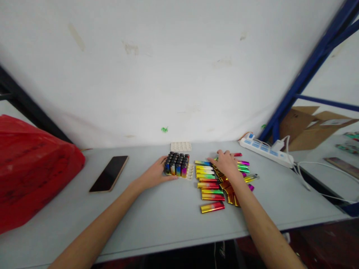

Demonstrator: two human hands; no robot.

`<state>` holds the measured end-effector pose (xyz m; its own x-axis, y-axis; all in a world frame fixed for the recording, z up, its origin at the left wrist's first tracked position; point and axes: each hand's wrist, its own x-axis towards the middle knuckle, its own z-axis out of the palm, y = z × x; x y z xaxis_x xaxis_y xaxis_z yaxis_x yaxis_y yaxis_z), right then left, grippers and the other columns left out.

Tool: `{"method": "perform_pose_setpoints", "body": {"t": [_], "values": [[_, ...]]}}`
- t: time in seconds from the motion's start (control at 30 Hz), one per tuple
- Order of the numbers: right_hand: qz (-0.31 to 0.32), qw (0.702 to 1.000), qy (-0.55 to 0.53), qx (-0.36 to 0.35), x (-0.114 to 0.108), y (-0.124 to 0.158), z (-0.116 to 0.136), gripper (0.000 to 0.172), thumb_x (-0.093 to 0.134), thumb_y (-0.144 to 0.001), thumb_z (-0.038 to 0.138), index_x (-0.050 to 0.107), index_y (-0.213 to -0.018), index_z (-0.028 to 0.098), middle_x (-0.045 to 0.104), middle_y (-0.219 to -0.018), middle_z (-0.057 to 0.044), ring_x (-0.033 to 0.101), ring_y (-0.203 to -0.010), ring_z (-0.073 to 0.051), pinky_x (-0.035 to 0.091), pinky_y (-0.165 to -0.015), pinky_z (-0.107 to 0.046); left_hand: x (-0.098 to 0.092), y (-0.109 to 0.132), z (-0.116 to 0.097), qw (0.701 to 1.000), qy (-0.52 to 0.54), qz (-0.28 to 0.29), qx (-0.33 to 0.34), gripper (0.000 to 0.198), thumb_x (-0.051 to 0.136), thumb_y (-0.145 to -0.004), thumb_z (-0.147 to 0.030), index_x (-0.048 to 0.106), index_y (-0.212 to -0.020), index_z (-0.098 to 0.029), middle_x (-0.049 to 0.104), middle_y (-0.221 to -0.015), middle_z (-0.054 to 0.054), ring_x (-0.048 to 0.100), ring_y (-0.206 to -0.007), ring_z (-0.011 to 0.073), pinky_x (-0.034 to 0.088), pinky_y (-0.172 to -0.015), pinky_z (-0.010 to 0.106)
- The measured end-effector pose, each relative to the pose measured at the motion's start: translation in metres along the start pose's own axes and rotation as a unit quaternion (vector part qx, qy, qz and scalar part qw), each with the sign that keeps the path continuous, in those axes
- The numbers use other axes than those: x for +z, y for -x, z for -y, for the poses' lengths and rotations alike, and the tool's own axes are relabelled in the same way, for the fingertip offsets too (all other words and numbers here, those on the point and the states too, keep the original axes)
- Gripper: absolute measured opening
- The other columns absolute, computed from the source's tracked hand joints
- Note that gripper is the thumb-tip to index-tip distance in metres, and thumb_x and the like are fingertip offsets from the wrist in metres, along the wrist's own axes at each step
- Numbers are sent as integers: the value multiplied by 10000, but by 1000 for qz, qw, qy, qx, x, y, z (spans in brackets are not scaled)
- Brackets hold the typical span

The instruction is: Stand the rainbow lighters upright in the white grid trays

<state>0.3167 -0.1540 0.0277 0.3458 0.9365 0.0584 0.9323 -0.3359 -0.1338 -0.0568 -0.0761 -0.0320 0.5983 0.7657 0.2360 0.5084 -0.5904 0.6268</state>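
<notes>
Upright lighters with black tops and shiny coloured bodies stand packed in rows in a white moulded tray. The tray's right-hand column of pockets shows bare. My left hand grips the tray's left side, its thumb along the front and its fingers behind. To the right, a heap of metallic lighters in yellow, red, green and purple lies flat on the table. My right hand is over the heap's far part, fingers apart and touching the lighters; its palm and arm hide some of them.
A second white tray lies against the wall. On the left are a phone and a red plastic bag. A power strip with cables sits back right, near a blue metal frame and a cardboard box.
</notes>
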Motion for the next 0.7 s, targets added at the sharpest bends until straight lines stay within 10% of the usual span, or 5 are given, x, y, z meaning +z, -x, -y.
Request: {"method": "perform_pose_setpoints", "body": {"t": [0.3, 0.5, 0.7], "values": [[-100, 951, -264, -125, 13, -19, 6, 685, 722, -1025, 110, 726, -1704, 197, 631, -1687, -246, 860, -1281, -358, 726, -1163, -519, -3, 1, -3, 1000, 2, 5, 7, 977, 1026, -941, -805, 759, -1700, -250, 710, -1825, 186, 668, -1721, 476, 466, -1548, 627], [-55, 854, -490, -169, 23, -21, 19, 547, 926, -943, 399, 830, -1452, 222, 869, -1249, -119, 866, -1046, -296, 783, -986, -487, -1, 1, 0, 1000, -5, 18, 2, 1024, 1017, -956, -792, 722, -1740, -205, 678, -1851, 229, 638, -1749, 487, 443, -1557, 645], [54, 772, -603, -195, 20, -6, 41, 555, 873, -964, 770, 762, -1185, 273, 758, -933, 4, 770, -808, -221, 706, -804, -387, 1, 1, 4, 1000, -2, -7, 12, 971, 1064, -927, -741, 760, -1707, -249, 728, -1797, 188, 677, -1708, 489, 488, -1536, 633]]}}
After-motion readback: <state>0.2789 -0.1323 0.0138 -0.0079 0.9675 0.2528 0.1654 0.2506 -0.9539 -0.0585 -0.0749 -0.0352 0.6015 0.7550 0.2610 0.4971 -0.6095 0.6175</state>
